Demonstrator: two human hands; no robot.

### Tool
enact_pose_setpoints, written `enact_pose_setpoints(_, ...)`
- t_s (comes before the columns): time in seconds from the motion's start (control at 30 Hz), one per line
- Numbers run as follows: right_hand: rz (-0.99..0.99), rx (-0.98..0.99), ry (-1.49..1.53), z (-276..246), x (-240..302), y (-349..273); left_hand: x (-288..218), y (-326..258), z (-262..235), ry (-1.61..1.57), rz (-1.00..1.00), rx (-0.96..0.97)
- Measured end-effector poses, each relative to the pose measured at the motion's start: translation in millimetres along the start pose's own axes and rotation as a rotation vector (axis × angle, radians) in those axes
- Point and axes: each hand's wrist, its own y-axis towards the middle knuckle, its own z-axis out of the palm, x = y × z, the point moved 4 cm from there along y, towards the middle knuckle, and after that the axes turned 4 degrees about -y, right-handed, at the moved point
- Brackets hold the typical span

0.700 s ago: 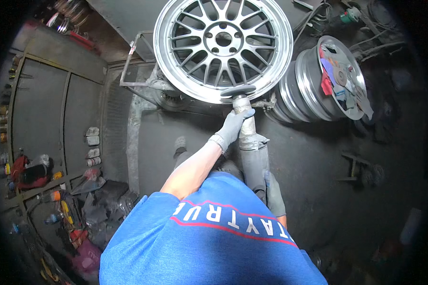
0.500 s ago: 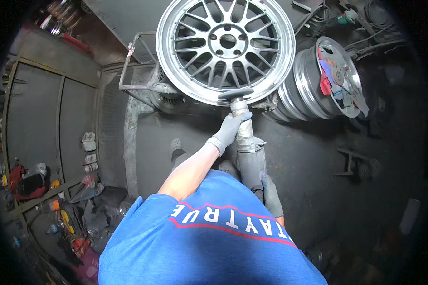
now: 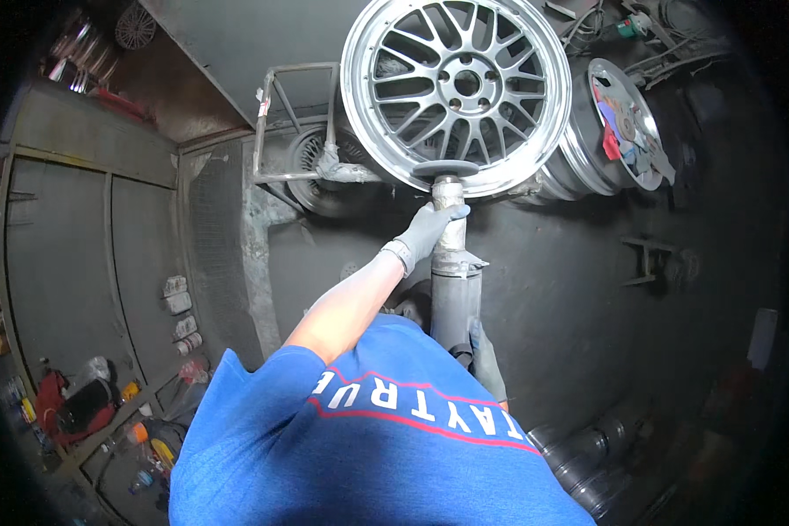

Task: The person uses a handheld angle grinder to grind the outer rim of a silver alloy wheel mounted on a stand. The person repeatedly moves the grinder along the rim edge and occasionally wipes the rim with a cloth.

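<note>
A silver multi-spoke alloy wheel (image 3: 460, 88) stands upright in front of me. A grey power grinder (image 3: 454, 294) points up at it, and its disc (image 3: 445, 168) touches the lower edge of the rim. My left hand (image 3: 431, 232), in a grey glove, grips the front of the grinder just below the disc. My right hand (image 3: 486, 361), also gloved, holds the rear of the tool body close to my chest and is partly hidden by my blue shirt.
Further wheels (image 3: 618, 131) lean at the right, with red and blue items inside the front one. A metal tube frame (image 3: 294, 123) stands left of the wheel. A low shelf (image 3: 105, 412) at the lower left holds cans and bottles. Dusty grey walls surround the spot.
Both hands keep their grip and the disc stays at the rim's lower edge. My view has shifted a little, so the wheel sits further right in the picture.
</note>
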Motion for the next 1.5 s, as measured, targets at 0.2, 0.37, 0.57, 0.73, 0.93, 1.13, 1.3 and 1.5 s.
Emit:
enact_pose_setpoints(0.2, -0.034, 0.017, 0.011, 43, -15, 1, -29, -10, -26, 0.045, -0.015, 0.017)
enact_pose_setpoints(0.37, -0.002, 0.043, 0.162, 42, -36, 14, -31, -4, -29, 0.086, -0.009, 0.059)
enact_pose_setpoints(0.57, 0.011, -0.034, 0.037, 7, -25, 20, -17, -2, -12, 0.044, 0.009, 0.027)
enact_pose_setpoints(0.73, 0.020, -0.004, -0.067, -67, -20, 37, 21, 18, 12, -0.039, -0.008, 0.009)
enact_pose_setpoints(0.93, -0.028, -0.060, -0.319, -141, 56, 38, 63, 50, 67, -0.295, -0.036, 0.064)
enact_pose_setpoints(1.13, -0.087, -0.138, -0.547, -197, 128, 44, 76, 72, 125, -0.466, -0.021, 0.190)
enact_pose_setpoints(1.3, -0.080, -0.120, -0.568, -206, 135, 47, 78, 74, 127, -0.456, -0.002, 0.160)
enact_pose_setpoints(1.5, 0.022, -0.056, -0.459, -169, 78, 49, 63, 44, 79, -0.324, 0.018, 0.023)
